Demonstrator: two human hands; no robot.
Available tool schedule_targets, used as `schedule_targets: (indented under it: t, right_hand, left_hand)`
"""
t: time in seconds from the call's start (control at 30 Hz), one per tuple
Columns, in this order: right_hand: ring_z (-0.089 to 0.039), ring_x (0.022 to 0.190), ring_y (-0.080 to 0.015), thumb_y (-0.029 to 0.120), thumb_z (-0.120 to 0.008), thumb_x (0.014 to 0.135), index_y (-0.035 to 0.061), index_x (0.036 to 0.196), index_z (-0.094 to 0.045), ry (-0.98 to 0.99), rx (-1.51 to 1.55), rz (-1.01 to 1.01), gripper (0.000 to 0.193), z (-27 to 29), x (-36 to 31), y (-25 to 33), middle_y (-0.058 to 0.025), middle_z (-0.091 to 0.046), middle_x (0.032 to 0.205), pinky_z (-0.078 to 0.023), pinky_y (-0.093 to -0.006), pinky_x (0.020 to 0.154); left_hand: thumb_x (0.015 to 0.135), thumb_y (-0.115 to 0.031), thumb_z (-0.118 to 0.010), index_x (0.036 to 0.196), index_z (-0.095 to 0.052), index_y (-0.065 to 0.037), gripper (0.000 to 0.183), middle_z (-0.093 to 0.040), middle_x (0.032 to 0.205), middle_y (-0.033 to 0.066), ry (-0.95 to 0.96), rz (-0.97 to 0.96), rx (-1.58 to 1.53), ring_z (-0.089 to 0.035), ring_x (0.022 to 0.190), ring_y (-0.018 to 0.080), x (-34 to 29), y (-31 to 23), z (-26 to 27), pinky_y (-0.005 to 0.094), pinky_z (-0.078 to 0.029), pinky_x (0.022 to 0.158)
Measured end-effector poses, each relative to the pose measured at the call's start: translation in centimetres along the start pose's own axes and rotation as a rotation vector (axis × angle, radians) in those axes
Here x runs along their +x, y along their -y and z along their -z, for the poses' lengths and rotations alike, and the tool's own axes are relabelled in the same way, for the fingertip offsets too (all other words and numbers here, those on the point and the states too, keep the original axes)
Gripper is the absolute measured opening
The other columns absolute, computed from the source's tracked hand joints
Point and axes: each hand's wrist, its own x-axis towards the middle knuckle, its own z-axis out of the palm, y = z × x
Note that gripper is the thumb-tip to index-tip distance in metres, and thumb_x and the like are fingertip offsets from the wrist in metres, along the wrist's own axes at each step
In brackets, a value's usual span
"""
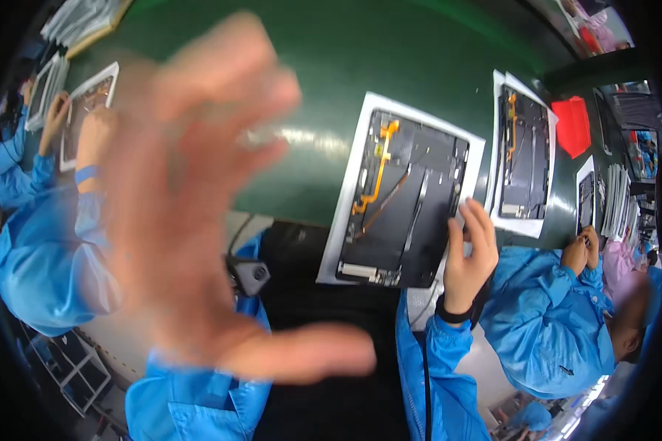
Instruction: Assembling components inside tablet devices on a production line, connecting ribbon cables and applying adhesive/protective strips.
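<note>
My left hand (191, 198) is raised close to the camera, large and blurred by motion. Its thumb stands well away from the spread fingers, and nothing is in it. In front of me an opened tablet housing (397, 202) lies tilted on a white backing sheet (336, 246), overhanging the table's near edge. Orange ribbon cable (379, 173) runs down the left part of its black interior, and thin dark strips cross the middle. At the right edge of the housing, my right hand (469, 261) has its fingers and thumb closed about the rim; a black band circles that wrist.
Another opened tablet housing (522, 151) lies on white sheets to the right, beside a red cloth-like piece (571, 126). Co-workers in blue sit on both sides, the left one (40, 242) with hands at a white-framed panel (88, 114). The tabletop (331, 51) is green.
</note>
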Motion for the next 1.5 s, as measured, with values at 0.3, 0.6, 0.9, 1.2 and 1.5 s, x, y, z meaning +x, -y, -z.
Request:
schedule_targets:
  t: [0.3, 0.6, 0.9, 1.2, 1.5]
  right_hand:
    - [-0.066, 0.12, -0.035, -0.007, -0.078, 0.082, 0.0009, 0.108, -0.077, 0.04, 0.038, 0.094, 0.026, 2.1, -1.6, 0.5, -0.0182, -0.068, 0.13, -0.053, -0.0415, 0.098]
    - [-0.067, 0.118, -0.0381, -0.01, -0.08, 0.073, 0.0031, 0.099, -0.078, 0.1, 0.224, 0.142, 0.029, 1.0, -1.8, 1.8, -0.017, -0.069, 0.121, -0.053, -0.0467, 0.103]
    - [-0.063, 0.127, -0.0394, -0.002, -0.081, 0.08, 0.004, 0.101, -0.078, 0.245, 0.096, 0.258, 0.022, -0.2, 2.0, 2.1, -0.0133, -0.068, 0.127, -0.051, -0.0477, 0.106]
    - [-0.067, 0.104, -0.0323, 0.006, -0.08, 0.084, 0.0049, 0.101, -0.076, 0.287, -0.048, 0.267, 0.018, -0.5, 7.3, 5.4, -0.0083, -0.068, 0.108, -0.053, -0.0426, 0.09]
    - [-0.068, 0.094, -0.0329, 0.004, -0.08, 0.082, 0.0035, 0.097, -0.077, 0.357, 0.006, 0.178, 0.015, 2.4, 4.8, 7.7, -0.0106, -0.07, 0.099, -0.055, -0.0431, 0.083]
  left_hand:
    - [0.102, -0.055, -0.063, 0.165, -0.029, -0.007, 0.086, -0.033, 0.164, 0.0342, 0.797, -0.229, 0.574, -0.041, 0.15, 0.0466, 1.5, 0.6, 8.8, 0.0585, -0.04, 0.12]
    - [0.102, -0.054, -0.064, 0.164, -0.033, -0.007, 0.083, -0.033, 0.164, 0.0339, 0.518, -0.206, 0.289, -0.042, 0.149, 0.046, 2.8, -0.1, 4.7, 0.0582, -0.043, 0.117]
    - [0.1, -0.044, -0.072, 0.136, -0.063, -0.002, 0.056, -0.058, 0.143, 0.029, -0.132, -0.199, -0.665, -0.071, 0.109, 0.0398, -3.2, 3.2, -0.5, 0.0457, -0.064, 0.078]
    - [0.093, -0.016, -0.077, 0.108, -0.072, 0.004, 0.025, -0.074, 0.082, 0.0149, 0.494, 0.696, -0.095, -0.07, 0.066, 0.0224, -11.7, 4.0, -3.5, 0.0328, -0.054, 0.06]
    - [0.095, -0.019, -0.079, 0.09, -0.072, 0.0, 0.021, -0.065, 0.063, 0.0111, 0.586, 0.685, -0.264, -0.064, 0.051, 0.0234, -10.7, 2.6, -6.0, 0.0352, -0.046, 0.05]
